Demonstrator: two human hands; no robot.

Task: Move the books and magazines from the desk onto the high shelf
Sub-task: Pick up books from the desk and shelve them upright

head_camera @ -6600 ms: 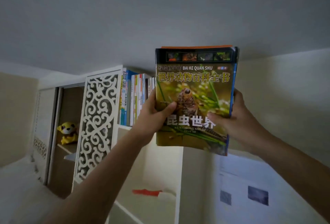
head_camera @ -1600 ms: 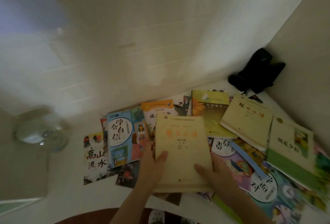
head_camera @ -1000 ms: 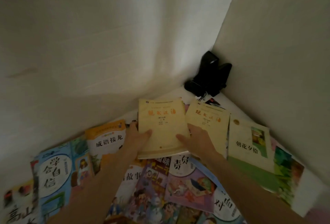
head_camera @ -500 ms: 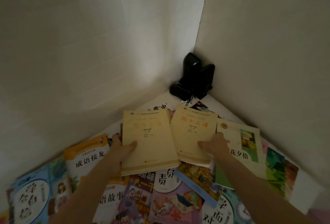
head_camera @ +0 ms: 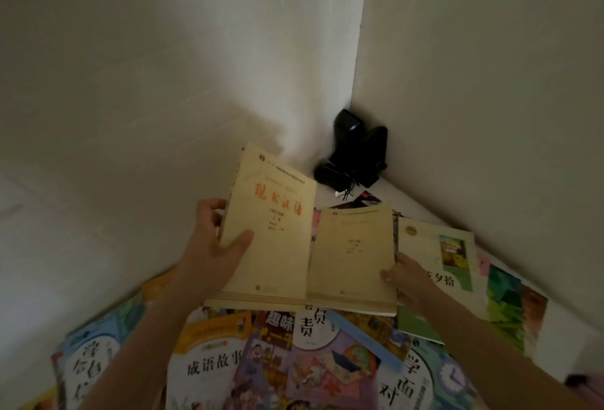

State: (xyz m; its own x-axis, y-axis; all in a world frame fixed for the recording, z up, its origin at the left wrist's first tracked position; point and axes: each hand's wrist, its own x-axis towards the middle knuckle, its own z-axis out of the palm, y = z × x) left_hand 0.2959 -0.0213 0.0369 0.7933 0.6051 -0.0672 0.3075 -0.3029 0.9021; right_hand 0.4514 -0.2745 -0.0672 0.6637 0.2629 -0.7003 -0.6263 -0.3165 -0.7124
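My left hand (head_camera: 212, 246) grips a thick cream book with red title characters (head_camera: 271, 236) at its left edge, thumb on the cover, and holds it tilted up off the pile. My right hand (head_camera: 408, 279) pinches the lower right corner of a second cream book (head_camera: 353, 256) lying just right of the first. Both sit over a spread of colourful books and magazines (head_camera: 294, 360) covering the white desk (head_camera: 572, 357). A white and green book (head_camera: 441, 252) lies under my right hand. The high shelf is out of view.
A pair of small black speakers (head_camera: 356, 148) with a cable stands in the desk's far corner where two pale walls meet. The right wall runs close along the books' right side.
My left hand has lifted the red-titled cream book higher and tilted it up. My right hand has slid to the second cream book's lower right corner. Before that a book went up to the shelf.
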